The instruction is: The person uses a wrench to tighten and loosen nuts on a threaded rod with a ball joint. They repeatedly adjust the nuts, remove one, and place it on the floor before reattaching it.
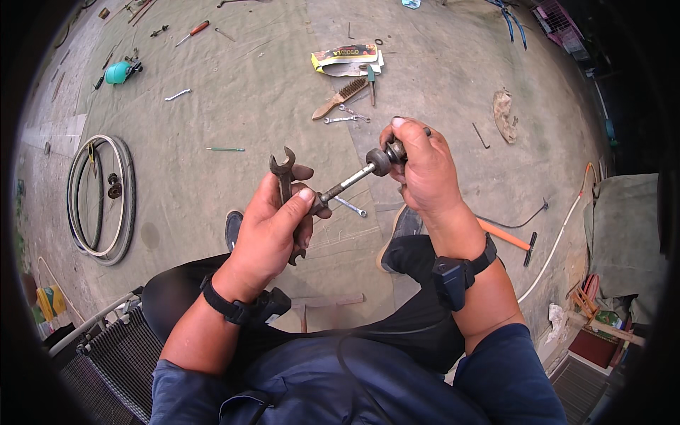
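Ground cloth [184, 191], one: greenish-grey, creased, spreading between the hoops [132, 202] on our left and the carton [345, 53] ahead of us.
Hoops, at least two: thin, round, tyre-like, dark and pale, lying near the cloth's left edge.
Carton, one: yellow, red and dark, printed with bold lettering, white inside showing.
Brush [340, 98], one: wooden handle, brown bristles, near the carton.
Our right hand [428, 166], one: fingers pinched around the far end of the rod [358, 176], by a rounded dark collar [379, 161].
Our left hand [273, 219], one: fingers closed on the wrench [285, 184] and the rod's near end together.
Wrench, one: dark worn metal, open-ended, both ends projecting past our fingers.
Rod, one: metal, bright-middled, tilted, held between our hands above the cloth.
Pencil [225, 149], one: slim, green.
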Motion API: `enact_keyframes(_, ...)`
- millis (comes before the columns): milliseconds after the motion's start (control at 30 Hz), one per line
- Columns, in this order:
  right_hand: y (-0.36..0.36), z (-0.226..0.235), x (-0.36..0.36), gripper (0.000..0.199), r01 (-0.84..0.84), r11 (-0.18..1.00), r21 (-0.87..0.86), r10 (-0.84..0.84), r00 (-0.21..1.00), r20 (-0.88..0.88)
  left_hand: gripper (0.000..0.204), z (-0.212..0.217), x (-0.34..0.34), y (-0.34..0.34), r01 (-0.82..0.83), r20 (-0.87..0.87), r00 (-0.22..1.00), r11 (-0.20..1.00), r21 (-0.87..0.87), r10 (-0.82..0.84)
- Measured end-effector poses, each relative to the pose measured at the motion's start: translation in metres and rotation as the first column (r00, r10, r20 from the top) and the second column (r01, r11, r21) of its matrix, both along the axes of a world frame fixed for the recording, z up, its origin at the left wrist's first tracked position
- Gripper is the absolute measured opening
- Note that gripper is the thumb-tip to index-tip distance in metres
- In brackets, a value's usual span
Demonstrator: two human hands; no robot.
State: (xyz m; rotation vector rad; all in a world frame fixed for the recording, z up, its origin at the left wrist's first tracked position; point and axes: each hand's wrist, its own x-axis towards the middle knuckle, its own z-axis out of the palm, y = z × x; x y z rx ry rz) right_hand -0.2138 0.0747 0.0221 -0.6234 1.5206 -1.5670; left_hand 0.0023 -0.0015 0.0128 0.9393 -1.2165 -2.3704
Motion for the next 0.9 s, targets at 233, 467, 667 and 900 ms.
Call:
enact_keyframes(233, -0.001, -0.002, -0.001, 0.036, -0.003, 1.000, -0.019, 0.003, 1.000, 0.004, 0.040, -0.002, -0.006, 0.011, -0.074, 0.019, 0.997, 0.969, -0.234, 0.081)
enact_keyframes(467, 0.000, -0.001, -0.001, 0.036, 0.001, 1.000, -0.003, -0.001, 1.000, -0.002, 0.045, 0.001, 0.000, 0.001, 0.012, -0.025, 1.000, 1.000, 0.020, -0.011)
enact_keyframes(667, 0.000, -0.002, -0.001, 0.036, -0.001, 1.000, -0.017, 0.001, 1.000, -0.005, 0.045, -0.005, -0.006, 0.011, -0.094, 0.024, 0.994, 0.968, -0.233, 0.103)
enact_keyframes(900, 0.000, 0.000, 0.000, 0.036, 0.005, 1.000, 0.005, -0.005, 1.000, 0.001, 0.030, -0.005, -0.002, 0.004, 0.000, 0.014, 1.000, 0.992, -0.128, 0.002)
